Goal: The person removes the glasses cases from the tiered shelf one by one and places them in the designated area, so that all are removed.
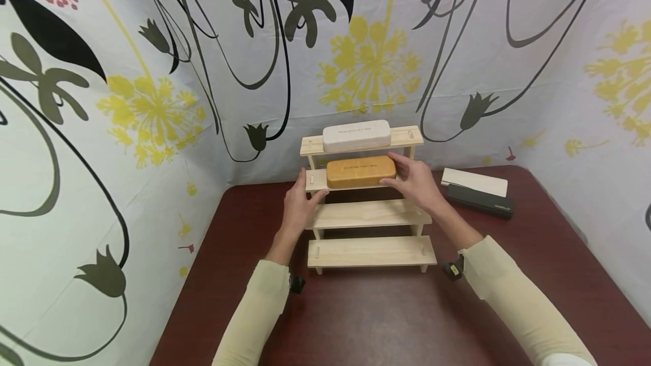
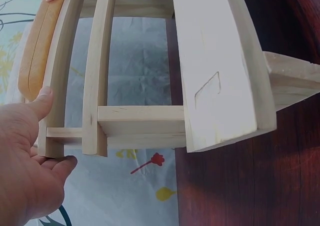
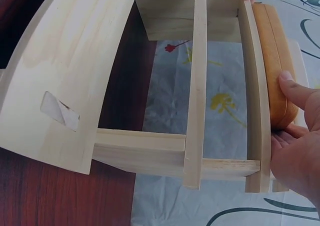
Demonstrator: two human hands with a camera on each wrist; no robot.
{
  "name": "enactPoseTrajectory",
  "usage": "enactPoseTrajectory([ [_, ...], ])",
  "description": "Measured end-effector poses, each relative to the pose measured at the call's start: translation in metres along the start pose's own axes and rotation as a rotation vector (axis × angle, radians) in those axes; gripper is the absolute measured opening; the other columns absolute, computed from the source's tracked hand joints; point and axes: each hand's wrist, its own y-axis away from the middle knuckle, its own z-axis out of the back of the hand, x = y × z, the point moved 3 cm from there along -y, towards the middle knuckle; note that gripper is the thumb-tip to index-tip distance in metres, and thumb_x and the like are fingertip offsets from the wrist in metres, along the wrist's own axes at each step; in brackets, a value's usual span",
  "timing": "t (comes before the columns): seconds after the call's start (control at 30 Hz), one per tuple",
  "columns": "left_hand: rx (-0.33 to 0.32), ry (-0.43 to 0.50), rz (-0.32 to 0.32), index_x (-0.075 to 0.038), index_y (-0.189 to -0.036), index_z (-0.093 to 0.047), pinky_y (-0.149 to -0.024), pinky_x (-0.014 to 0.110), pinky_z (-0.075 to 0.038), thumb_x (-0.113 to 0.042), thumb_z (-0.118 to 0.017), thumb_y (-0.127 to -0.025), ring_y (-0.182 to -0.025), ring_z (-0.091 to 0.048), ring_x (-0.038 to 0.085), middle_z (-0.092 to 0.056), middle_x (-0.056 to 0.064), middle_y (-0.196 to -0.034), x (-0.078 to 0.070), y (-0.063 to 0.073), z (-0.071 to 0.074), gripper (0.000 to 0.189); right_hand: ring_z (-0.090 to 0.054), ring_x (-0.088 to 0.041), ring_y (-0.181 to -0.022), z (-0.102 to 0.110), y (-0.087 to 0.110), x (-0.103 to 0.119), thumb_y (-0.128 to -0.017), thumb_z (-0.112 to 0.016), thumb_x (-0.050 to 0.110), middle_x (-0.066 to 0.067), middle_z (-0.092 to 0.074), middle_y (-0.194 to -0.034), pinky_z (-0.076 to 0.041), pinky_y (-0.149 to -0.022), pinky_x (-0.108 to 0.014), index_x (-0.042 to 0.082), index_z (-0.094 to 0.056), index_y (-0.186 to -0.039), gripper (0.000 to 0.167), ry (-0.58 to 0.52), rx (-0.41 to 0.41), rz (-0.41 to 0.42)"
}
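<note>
A wooden tiered rack point(image 1: 368, 252) stands on the table with several plank steps. On its second step from the top lies an orange-tan glasses case point(image 1: 361, 172) with printed lettering. My right hand point(image 1: 416, 182) holds the case's right end, thumb on the front side and fingers behind, also seen in the right wrist view point(image 3: 297, 136). My left hand point(image 1: 299, 205) grips the left end of the same step; in the left wrist view its thumb is over the plank's edge beside the case and its fingers curl at the plank's end. A white glasses case point(image 1: 356, 135) lies on the top step.
Right of the rack, a black case point(image 1: 479, 201) and a flat white case point(image 1: 474, 182) lie side by side on the dark red table point(image 1: 376, 315). Behind the table hangs a floral-patterned cloth point(image 1: 305, 95), close to the rack's back. The lower two steps hold nothing.
</note>
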Motion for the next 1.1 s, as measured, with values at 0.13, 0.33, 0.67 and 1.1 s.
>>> enactPoseTrajectory([
  [0.13, -0.002, -0.006, -0.002, -0.001, -0.167, -0.025, -0.121, 0.052, -0.037, -0.039, -0.079, -0.098, -0.152, -0.039, 0.038, -0.035, 0.022, -0.167, 0.000, 0.000, 0.000, 0.096, -0.062, -0.041, -0.131, -0.001, 0.001, 0.000, -0.088, -0.089, 0.011, -0.027, -0.054, -0.152, -0.054, -0.103, -0.041, -0.006, -0.050, -0.154, 0.079, -0.002, -0.022, 0.017],
  [0.33, 0.000, -0.015, 0.008, -0.002, -0.168, -0.025, -0.120, 0.052, -0.038, -0.040, -0.079, -0.098, -0.151, -0.040, 0.039, -0.036, 0.021, -0.167, -0.001, 0.000, 0.001, 0.096, -0.066, -0.040, -0.126, 0.000, 0.003, 0.002, -0.085, -0.091, 0.012, -0.026, -0.058, -0.148, -0.056, -0.100, -0.041, -0.005, -0.053, -0.152, 0.079, 0.009, -0.060, 0.048],
  [0.67, -0.002, -0.023, 0.005, -0.001, -0.167, -0.026, -0.121, 0.051, -0.037, -0.039, -0.079, -0.098, -0.151, -0.040, 0.038, -0.037, 0.021, -0.167, -0.001, 0.000, 0.000, 0.095, -0.068, -0.041, -0.123, 0.000, 0.005, 0.002, -0.083, -0.093, 0.011, -0.027, -0.063, -0.142, -0.057, -0.098, -0.041, -0.007, -0.057, -0.149, 0.077, 0.023, -0.113, 0.091],
  [1.1, 0.002, -0.020, -0.002, -0.001, -0.167, -0.026, -0.121, 0.051, -0.037, -0.040, -0.079, -0.097, -0.152, -0.038, 0.037, -0.036, 0.022, -0.167, -0.002, 0.000, 0.001, 0.096, -0.070, -0.039, -0.120, 0.005, 0.011, 0.008, -0.082, -0.094, 0.013, -0.025, -0.066, -0.138, -0.057, -0.097, -0.039, -0.001, -0.059, -0.149, 0.076, -0.007, -0.154, 0.072],
])
